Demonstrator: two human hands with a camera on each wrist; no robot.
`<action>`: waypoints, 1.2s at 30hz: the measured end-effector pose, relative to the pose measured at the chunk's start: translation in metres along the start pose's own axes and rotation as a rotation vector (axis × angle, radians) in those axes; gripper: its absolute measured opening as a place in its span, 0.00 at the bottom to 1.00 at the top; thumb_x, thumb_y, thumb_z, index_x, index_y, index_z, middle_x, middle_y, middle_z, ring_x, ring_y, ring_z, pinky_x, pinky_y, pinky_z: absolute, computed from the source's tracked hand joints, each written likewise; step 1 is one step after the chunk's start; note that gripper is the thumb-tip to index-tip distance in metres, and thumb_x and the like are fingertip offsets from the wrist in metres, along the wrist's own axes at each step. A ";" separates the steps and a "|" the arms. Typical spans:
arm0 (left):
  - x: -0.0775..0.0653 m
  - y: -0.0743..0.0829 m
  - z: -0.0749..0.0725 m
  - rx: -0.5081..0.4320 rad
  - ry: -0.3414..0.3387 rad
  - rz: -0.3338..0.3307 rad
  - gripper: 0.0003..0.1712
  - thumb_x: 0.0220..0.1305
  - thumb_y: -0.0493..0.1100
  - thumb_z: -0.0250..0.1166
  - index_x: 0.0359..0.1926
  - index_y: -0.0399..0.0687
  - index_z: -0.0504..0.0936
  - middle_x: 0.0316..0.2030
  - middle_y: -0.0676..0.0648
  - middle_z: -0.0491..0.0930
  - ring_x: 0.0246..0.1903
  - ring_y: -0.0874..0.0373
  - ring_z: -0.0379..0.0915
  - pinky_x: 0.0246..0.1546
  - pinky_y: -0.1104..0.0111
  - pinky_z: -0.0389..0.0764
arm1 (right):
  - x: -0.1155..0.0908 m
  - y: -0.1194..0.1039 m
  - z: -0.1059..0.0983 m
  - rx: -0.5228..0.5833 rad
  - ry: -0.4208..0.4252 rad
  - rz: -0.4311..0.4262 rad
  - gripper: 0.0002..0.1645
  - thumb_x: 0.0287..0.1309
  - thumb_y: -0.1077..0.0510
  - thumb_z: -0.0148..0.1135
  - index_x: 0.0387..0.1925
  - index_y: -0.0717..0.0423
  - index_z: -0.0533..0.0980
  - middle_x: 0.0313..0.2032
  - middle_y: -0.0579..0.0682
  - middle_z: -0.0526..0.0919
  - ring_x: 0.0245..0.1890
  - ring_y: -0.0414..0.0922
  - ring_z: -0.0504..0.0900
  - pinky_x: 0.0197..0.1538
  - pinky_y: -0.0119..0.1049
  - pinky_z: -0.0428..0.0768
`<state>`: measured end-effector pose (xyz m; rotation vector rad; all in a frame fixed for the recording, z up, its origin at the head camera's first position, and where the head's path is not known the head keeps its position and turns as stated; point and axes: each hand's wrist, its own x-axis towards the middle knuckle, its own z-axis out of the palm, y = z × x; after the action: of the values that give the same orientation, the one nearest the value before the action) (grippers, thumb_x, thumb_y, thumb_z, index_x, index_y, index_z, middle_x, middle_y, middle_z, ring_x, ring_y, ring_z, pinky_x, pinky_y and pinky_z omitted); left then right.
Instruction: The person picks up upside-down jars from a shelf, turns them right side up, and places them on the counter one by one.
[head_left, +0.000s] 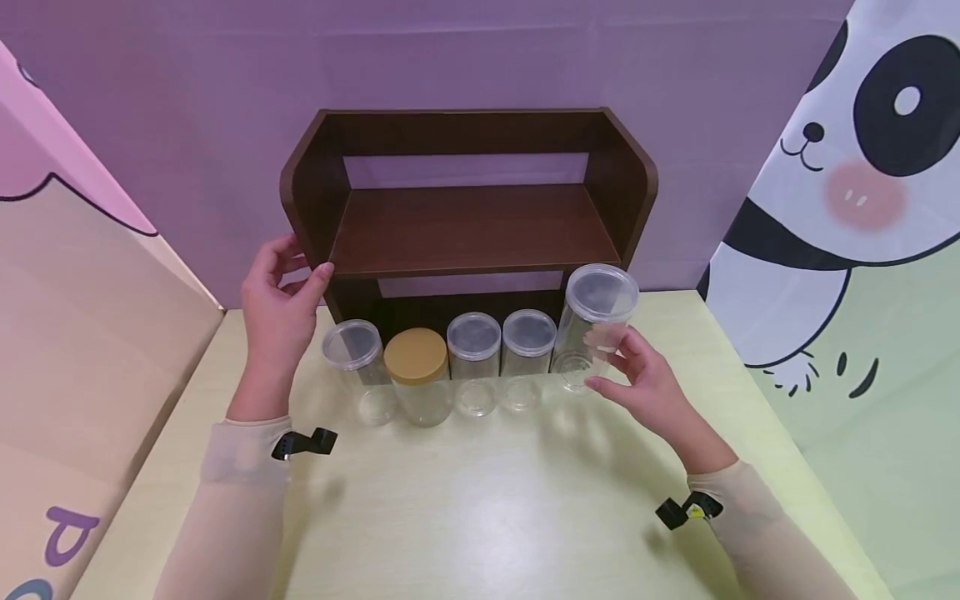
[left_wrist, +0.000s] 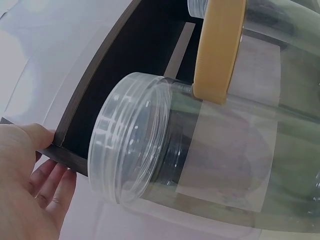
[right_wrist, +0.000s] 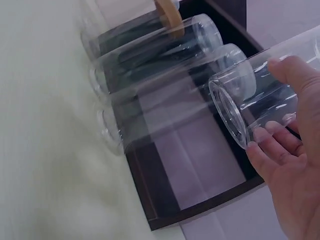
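My left hand (head_left: 281,308) grips the front edge of the left side panel of a dark brown two-tier shelf (head_left: 472,229), thumb in front and fingers behind. My right hand (head_left: 637,375) holds a clear jar with a translucent lid (head_left: 573,337) near its base, at the shelf's right end. In the right wrist view this jar (right_wrist: 260,95) is raised off the table, fingers curled round its lower part. A row of jars stands before the lower tier: a clear jar (head_left: 352,346) at the left, a jar with a tan lid (head_left: 416,358), and two clear jars (head_left: 474,337) further right.
A pale table (head_left: 480,500) bears the shelf and jars. Behind hangs a purple cloth (head_left: 480,67). A panda-printed panel (head_left: 855,250) rises on the right, and a printed pink and cream panel (head_left: 82,292) on the left.
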<state>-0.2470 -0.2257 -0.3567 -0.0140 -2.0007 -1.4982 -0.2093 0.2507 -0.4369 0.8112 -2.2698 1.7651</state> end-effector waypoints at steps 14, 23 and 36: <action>0.001 0.002 0.000 -0.002 -0.021 -0.008 0.27 0.75 0.39 0.73 0.72 0.48 0.80 0.60 0.48 0.83 0.56 0.60 0.79 0.55 0.73 0.83 | -0.006 0.049 0.009 -0.019 0.073 0.048 0.34 0.61 0.78 0.74 0.67 0.70 0.73 0.65 0.65 0.79 0.66 0.34 0.79 0.71 0.29 0.77; 0.001 0.003 -0.001 0.016 -0.022 -0.012 0.27 0.76 0.40 0.72 0.72 0.48 0.80 0.61 0.48 0.83 0.57 0.60 0.78 0.55 0.73 0.83 | -0.012 0.070 0.014 0.007 0.064 0.115 0.36 0.62 0.77 0.74 0.69 0.71 0.71 0.66 0.64 0.78 0.65 0.32 0.79 0.72 0.36 0.79; 0.000 -0.001 -0.002 -0.021 -0.016 -0.009 0.26 0.74 0.39 0.74 0.70 0.49 0.81 0.55 0.55 0.83 0.56 0.60 0.80 0.54 0.72 0.84 | -0.017 0.080 0.018 -0.021 0.017 0.182 0.36 0.65 0.74 0.73 0.70 0.72 0.69 0.67 0.70 0.76 0.71 0.63 0.75 0.76 0.47 0.75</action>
<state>-0.2465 -0.2275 -0.3573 -0.0259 -2.0003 -1.5291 -0.2314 0.2522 -0.5175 0.6008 -2.4148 1.8098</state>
